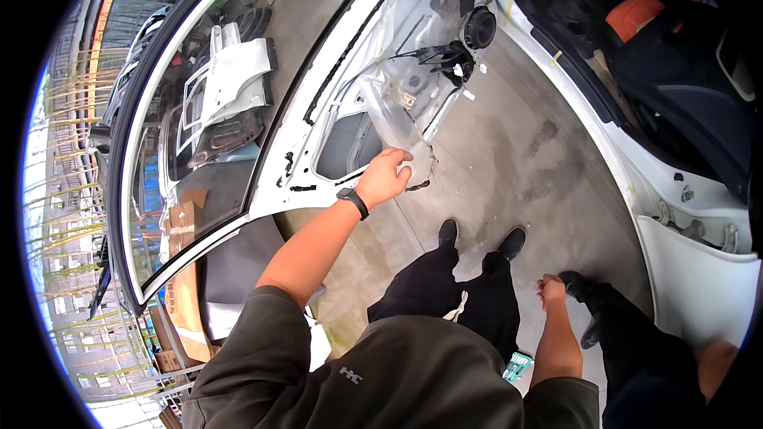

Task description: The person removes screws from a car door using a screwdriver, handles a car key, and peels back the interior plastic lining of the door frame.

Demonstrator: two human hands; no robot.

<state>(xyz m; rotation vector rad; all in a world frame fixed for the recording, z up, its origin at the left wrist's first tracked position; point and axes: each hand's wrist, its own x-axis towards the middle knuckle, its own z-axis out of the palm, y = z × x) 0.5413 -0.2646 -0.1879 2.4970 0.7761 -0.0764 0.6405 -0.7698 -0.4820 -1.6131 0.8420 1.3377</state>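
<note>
My left hand (385, 176), with a dark watch (353, 202) on its wrist, reaches to the lower inner side of a white car door (278, 200). Its thumb and fingers are closed at the lower end of a clear plastic film (388, 115), which hangs loosely over the bare door panel. Black sealant (418, 186) runs in broken strips near the fingers. Low at my right side hangs my right hand (550, 290), its fingers curled in. Whether anything small is inside that hand is hidden.
A round black speaker (479, 27) and loose wiring (445, 56) are on the door. The car's sill and orange-and-black seat (636, 16) are at right. Another person's dark-trousered leg (636, 326) is close on my right. Cardboard boxes (187, 302) stand behind the door.
</note>
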